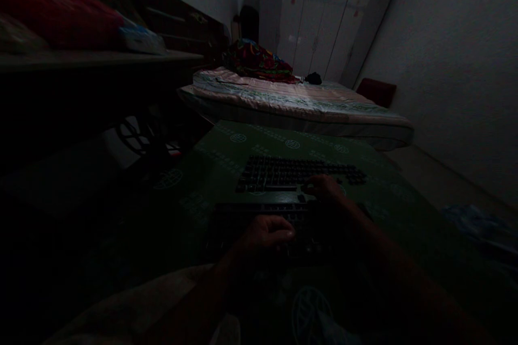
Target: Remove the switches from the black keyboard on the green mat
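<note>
The room is very dark. A green patterned sheet (226,156) lies in front of me. Two dark keyboards rest on it: a far keyboard (283,170) and a near keyboard (243,221). My left hand (265,233) rests on the near keyboard with its fingers curled down onto it. My right hand (324,187) sits at the front edge of the far keyboard, fingers bent together in a pinch; a small dark keycap (301,198) lies just beside it. What the right fingers hold is too dark to make out.
A mattress (299,102) with a striped cover lies beyond the sheet, with a colourful cloth bundle (257,59) on it. A dark table (101,59) with red and white bags stands at the left. White wardrobe doors (324,21) fill the far wall.
</note>
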Demonstrator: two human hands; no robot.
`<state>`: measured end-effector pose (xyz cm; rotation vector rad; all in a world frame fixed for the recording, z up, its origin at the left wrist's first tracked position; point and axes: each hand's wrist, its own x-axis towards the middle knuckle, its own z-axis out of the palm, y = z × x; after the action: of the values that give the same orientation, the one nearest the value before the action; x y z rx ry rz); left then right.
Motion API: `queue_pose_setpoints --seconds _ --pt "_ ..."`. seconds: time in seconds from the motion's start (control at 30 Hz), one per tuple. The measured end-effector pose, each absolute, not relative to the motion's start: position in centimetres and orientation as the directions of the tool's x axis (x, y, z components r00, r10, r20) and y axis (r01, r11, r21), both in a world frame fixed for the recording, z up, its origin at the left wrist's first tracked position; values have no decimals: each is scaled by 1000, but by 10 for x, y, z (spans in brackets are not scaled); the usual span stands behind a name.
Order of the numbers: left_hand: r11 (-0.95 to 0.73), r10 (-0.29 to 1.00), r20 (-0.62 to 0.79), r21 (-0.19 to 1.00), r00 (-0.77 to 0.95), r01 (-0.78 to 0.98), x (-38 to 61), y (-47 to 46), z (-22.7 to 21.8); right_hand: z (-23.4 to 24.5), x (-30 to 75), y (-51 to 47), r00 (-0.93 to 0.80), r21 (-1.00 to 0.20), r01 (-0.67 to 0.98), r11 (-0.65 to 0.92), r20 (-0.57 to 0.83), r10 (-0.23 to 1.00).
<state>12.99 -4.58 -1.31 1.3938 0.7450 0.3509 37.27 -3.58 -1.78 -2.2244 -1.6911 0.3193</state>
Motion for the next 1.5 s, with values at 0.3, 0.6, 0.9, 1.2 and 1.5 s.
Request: queue_pose_setpoints --seconds 0.3,0.6,0.9,1.2,1.5 --pt "116 575 -241 970 782 214 130 -43 -18 -26 378 -27 287 -313 906 -283 -37 957" --pt "81 566 -238 969 789 234 129 -44 -16 -25 374 -24 290 -327 897 -298 -76 954" --pt "80 536 -257 964 804 255 128 -43 -14 -23 371 -22 320 -337 880 -336 -104 942" --pt "95 518 -270 961 812 259 128 -43 -13 -19 366 -20 299 -325 892 -314 -97 949" --pt "33 508 -244 964 826 264 127 -42 -16 -20 367 -20 295 -321 896 -308 -92 951"
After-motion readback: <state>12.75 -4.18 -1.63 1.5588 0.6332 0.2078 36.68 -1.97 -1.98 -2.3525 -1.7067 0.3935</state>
